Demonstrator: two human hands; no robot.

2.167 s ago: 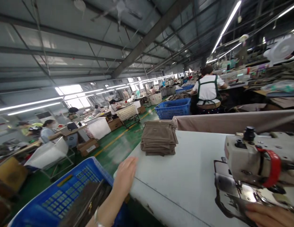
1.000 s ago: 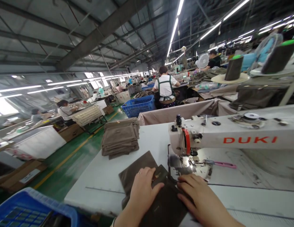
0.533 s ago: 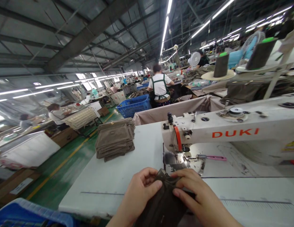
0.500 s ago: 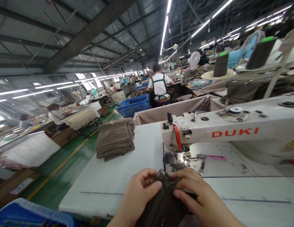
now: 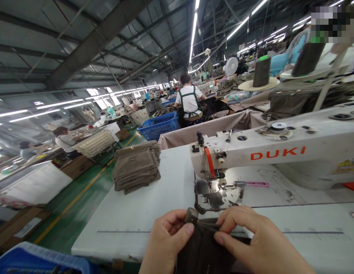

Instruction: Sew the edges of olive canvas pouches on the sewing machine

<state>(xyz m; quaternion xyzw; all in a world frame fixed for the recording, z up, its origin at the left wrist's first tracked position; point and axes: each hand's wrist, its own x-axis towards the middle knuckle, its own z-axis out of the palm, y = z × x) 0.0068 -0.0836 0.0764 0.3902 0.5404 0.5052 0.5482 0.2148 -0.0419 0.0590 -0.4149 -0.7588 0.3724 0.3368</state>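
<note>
Both of my hands hold a dark brown fabric pouch (image 5: 203, 247) at the table's front edge, just in front of the sewing machine's needle plate. My left hand (image 5: 167, 243) pinches a small dark tab (image 5: 191, 215) at the pouch's top edge between thumb and fingers. My right hand (image 5: 258, 239) grips the same top edge from the other side. The lower part of the pouch drops out of the frame. Beyond the hands stands a white DUKI sewing machine (image 5: 245, 154), its presser foot (image 5: 207, 186) and metal plate (image 5: 219, 198) a short way from the fabric.
A stack of taupe fabric pouches (image 5: 136, 165) lies on the white work table (image 5: 131, 232), left of the machine. A pink-handled tool (image 5: 256, 184) rests by the plate. Thread cones (image 5: 261, 72) stand behind. A blue crate (image 5: 40, 260) sits at lower left, and a seated worker (image 5: 189, 101) works beyond.
The pouch's top edge and tab now stand more exposed between my hands, which have spread slightly apart. The whole view has shifted a little, with the machine lower and further left.
</note>
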